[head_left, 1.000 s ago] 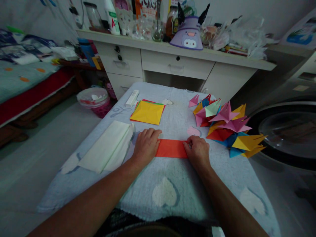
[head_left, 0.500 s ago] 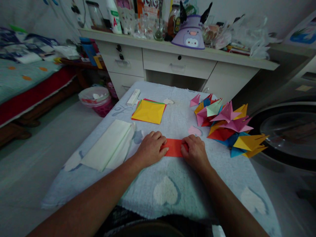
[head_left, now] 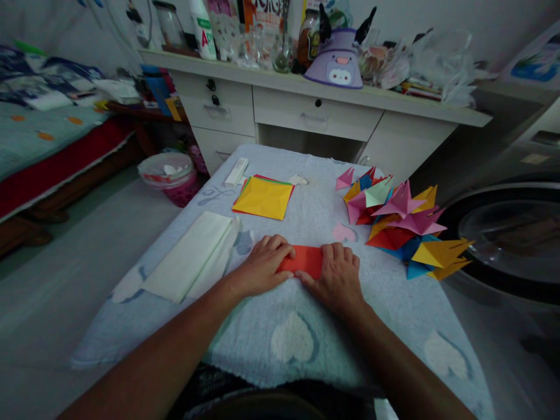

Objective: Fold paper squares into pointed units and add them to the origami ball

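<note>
A folded strip of orange-red paper (head_left: 305, 258) lies on the pale blue towel (head_left: 297, 326) covering the small table. My left hand (head_left: 262, 265) rests on the strip's left end with fingers curled and pressing down. My right hand (head_left: 335, 277) lies flat over its right end, fingers together, pressing the paper. Only the middle of the strip shows between the two hands.
A stack of coloured square sheets (head_left: 263, 197), yellow on top, lies further back. A pile of folded paper shapes (head_left: 400, 219) sits at the right. A folded white cloth (head_left: 192, 255) lies at the left. A cluttered white desk (head_left: 315, 99) stands behind, a pink bin (head_left: 168, 175) on the floor.
Both hands have slid toward each other along the orange-red strip, so much less of it shows between them. The right hand has gone from a pinch to lying flatter.
</note>
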### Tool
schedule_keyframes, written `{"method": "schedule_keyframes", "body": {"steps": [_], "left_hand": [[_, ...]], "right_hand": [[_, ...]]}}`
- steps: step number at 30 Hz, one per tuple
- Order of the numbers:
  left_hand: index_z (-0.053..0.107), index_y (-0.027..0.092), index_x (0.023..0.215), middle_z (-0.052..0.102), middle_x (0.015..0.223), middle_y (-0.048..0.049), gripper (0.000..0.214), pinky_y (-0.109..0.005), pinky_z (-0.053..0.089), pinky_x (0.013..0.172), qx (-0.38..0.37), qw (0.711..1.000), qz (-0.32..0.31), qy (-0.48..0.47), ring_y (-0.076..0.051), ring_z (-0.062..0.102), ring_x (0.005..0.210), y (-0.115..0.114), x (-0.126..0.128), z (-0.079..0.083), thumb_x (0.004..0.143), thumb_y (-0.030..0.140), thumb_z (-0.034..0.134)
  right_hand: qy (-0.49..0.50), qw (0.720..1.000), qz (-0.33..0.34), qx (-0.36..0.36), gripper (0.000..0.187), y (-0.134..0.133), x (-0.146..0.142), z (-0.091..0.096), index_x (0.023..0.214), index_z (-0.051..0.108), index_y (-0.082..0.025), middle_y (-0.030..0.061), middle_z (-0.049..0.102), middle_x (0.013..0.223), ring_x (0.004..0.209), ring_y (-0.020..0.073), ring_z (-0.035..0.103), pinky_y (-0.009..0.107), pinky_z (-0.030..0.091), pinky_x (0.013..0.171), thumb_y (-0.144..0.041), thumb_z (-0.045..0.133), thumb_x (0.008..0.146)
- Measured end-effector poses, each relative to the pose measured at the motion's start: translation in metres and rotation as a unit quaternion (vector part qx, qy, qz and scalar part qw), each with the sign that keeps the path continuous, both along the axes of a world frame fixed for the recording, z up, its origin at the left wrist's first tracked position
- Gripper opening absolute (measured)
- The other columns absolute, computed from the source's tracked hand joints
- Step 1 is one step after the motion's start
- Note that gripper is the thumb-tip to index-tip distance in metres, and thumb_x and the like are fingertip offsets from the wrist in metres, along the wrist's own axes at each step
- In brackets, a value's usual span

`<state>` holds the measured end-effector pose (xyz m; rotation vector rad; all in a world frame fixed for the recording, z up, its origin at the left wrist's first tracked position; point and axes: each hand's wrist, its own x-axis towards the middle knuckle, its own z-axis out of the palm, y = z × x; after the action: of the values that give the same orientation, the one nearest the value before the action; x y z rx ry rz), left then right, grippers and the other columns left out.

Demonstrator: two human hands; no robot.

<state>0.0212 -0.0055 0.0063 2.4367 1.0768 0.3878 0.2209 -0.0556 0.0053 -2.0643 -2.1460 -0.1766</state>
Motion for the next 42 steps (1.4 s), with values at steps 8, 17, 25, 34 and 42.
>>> {"method": "schedule_keyframes", "body": {"steps": [8, 17, 25, 34, 42], "left_hand": [[0.055, 0.024, 0.113, 0.05, 0.12, -0.0058, 0.033, -0.042, 0.035, 0.105, -0.037, 0.999, -0.027, -0.002, -0.023, 0.043, 0.115, 0.0, -0.009, 0.005, 0.083, 0.012, 0.048], [0.057, 0.026, 0.113, 0.051, 0.122, -0.0044, 0.041, -0.041, 0.037, 0.107, -0.065, 0.997, -0.047, -0.019, -0.023, 0.044, 0.12, 0.002, -0.013, 0.01, 0.078, 0.006, 0.05], [0.059, 0.026, 0.11, 0.048, 0.122, -0.0047, 0.042, -0.043, 0.035, 0.108, -0.088, 0.993, -0.07, -0.033, -0.023, 0.042, 0.122, 0.006, -0.017, 0.009, 0.076, 0.003, 0.051], [0.061, 0.026, 0.106, 0.052, 0.118, -0.0038, 0.047, -0.042, 0.038, 0.107, -0.088, 0.989, -0.089, -0.073, -0.021, 0.045, 0.12, 0.009, -0.022, 0.009, 0.069, 0.0, 0.048], [0.059, 0.023, 0.107, 0.055, 0.116, -0.0055, 0.034, -0.044, 0.042, 0.101, -0.029, 0.986, -0.01, -0.161, -0.024, 0.051, 0.113, 0.002, -0.009, 0.0, 0.075, 0.021, 0.07]], "right_hand": [[0.045, 0.999, 0.02, -0.011, 0.069, 0.0, 0.016, -0.003, 0.124, 0.05, -0.016, 0.0151, 0.057, 0.111, 0.097, 0.0321, 0.051, 0.043, 0.035, 0.082, -0.068, 0.056, 0.08], [0.069, 0.997, 0.009, -0.038, 0.098, 0.004, 0.051, -0.012, 0.147, 0.033, -0.014, 0.0218, 0.046, 0.141, 0.125, 0.0405, 0.044, 0.053, 0.032, 0.1, -0.067, 0.066, 0.071], [0.11, 0.983, 0.001, -0.148, 0.101, 0.007, 0.074, -0.001, 0.156, 0.014, -0.022, 0.0183, 0.033, 0.154, 0.14, 0.039, 0.032, 0.056, 0.029, 0.109, -0.054, 0.066, 0.075], [0.17, 0.97, 0.042, -0.17, 0.094, 0.011, 0.092, 0.005, 0.154, 0.021, -0.02, 0.0183, 0.033, 0.154, 0.141, 0.0369, 0.031, 0.056, 0.026, 0.112, -0.039, 0.066, 0.073], [0.292, 0.95, 0.102, -0.037, 0.049, 0.02, 0.083, -0.007, 0.119, 0.059, -0.021, 0.0142, 0.057, 0.129, 0.124, 0.0326, 0.049, 0.051, 0.036, 0.104, -0.05, 0.062, 0.08]]}}
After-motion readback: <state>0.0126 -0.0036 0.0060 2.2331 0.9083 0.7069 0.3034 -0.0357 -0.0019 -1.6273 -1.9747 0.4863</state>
